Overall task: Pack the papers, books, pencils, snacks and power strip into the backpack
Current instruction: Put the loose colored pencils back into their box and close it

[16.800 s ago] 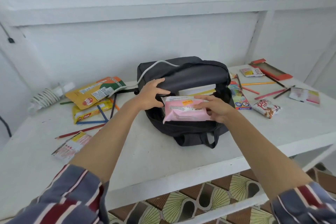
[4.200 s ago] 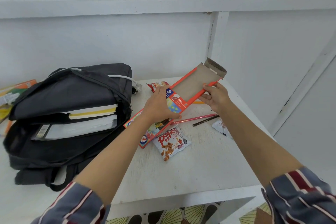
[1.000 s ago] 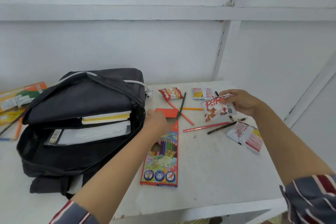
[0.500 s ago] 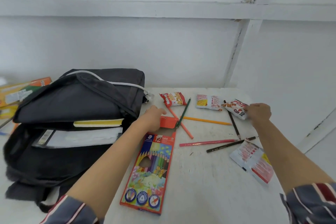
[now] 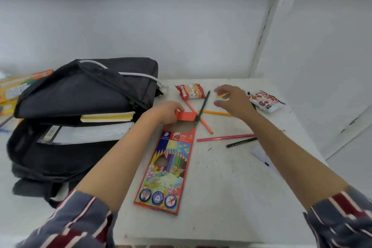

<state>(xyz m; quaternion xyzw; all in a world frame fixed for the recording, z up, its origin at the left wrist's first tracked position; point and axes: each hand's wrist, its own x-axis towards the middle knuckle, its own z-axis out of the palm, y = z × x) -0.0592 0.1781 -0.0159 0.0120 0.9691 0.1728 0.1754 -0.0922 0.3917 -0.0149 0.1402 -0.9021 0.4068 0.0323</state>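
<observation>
The black backpack (image 5: 60, 106) lies open on the left of the white table (image 5: 231, 197), with a yellow-edged book (image 5: 108, 117) and papers (image 5: 90, 134) inside and a white cable (image 5: 141, 75) across its top. A colourful pencil box (image 5: 169, 167) lies flat in the middle. My left hand (image 5: 167, 111) pinches its orange flap at the far end. My right hand (image 5: 233, 100) hovers with spread fingers over a small yellow snack packet (image 5: 221, 95), mostly hidden beneath it. Loose pencils lie around: green (image 5: 203, 105), orange (image 5: 215, 112), pink (image 5: 225, 137), black (image 5: 241, 142).
A red peanut packet (image 5: 190, 91) lies beside the backpack's corner, and a red-and-white snack bag (image 5: 265, 101) sits at the far right. A white packet (image 5: 261, 154) peeks out under my right forearm. Yellow packets (image 5: 14, 88) lie left of the backpack. White wall behind.
My right hand let go of the red-and-white snack bag at the far right and moved left to over the yellow packet. My left hand kept hold of the box flap.
</observation>
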